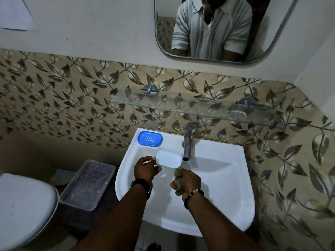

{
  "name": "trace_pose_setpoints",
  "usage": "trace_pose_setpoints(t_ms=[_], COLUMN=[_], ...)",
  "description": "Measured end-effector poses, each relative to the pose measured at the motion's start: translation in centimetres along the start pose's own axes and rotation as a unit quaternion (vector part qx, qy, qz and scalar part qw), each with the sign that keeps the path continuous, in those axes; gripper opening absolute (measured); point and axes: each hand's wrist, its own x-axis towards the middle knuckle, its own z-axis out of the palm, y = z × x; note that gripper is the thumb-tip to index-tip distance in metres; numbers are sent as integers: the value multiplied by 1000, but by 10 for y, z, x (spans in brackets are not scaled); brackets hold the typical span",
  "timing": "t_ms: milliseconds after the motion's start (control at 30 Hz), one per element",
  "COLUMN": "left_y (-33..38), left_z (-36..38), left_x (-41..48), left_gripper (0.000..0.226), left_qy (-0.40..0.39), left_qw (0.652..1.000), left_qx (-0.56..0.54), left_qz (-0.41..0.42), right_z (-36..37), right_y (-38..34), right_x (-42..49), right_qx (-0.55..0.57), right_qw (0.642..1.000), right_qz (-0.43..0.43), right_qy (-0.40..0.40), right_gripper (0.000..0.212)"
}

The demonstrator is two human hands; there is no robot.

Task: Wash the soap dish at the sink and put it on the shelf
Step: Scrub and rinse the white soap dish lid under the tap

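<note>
Left hand [147,169] grips white soap dish [169,158] over sink [226,178], beside tap [188,142]. Right hand [186,182] clenched on brown scrubber [178,180]. Blue tray [150,138] on sink's back-left rim.

Clear plastic tub [87,185] beside toilet lid [23,205]; mirror [210,29] above.

Head camera looks steeply down, close over the sink [226,187].

bathroom | sink [226,205] | mirror [253,59] | toilet [23,205] | tiled wall [54,98]
</note>
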Motion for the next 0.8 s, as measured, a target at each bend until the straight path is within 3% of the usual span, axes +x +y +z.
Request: trace_pose_setpoints(t_ms=[467,800], left_y=[-7,-20], left_z=[25,34], left_x=[71,87], left_gripper=[12,17], left_qy=[-14,-35], left_qw=[998,995], left_qx=[49,97], left_qz=[-22,-8], right_z=[36,45], right_y=[0,-5], right_x=[52,64], right_qx=[27,50], right_qw=[997,995], right_qz=[17,17], right_qy=[64,90], right_gripper=[21,13])
